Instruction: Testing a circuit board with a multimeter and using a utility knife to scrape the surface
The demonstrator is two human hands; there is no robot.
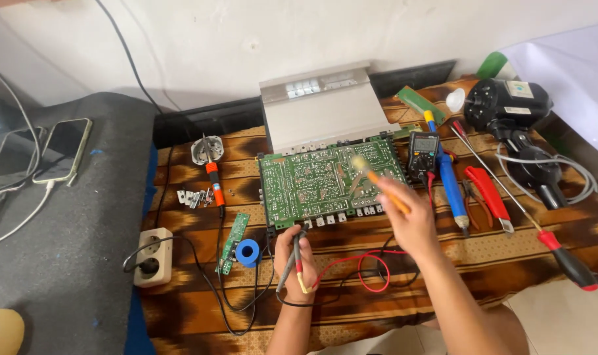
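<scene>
Large green circuit board [325, 181] lies flat, solder side up.

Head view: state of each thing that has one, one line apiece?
Left hand: gripping two meter probes.
Right hand: holding a brush over the board, blurred.
Circuit board: bare, solder side up.
Multimeter: display unreadable.
Soldering iron: lying on the cloth.
Socket strip: one plug inserted.
Phones: screens dark.

Your two bare arms

Your left hand [294, 260] wears a thin black band at the wrist; your right hand [409, 213] wears nothing, no sleeves.
</scene>
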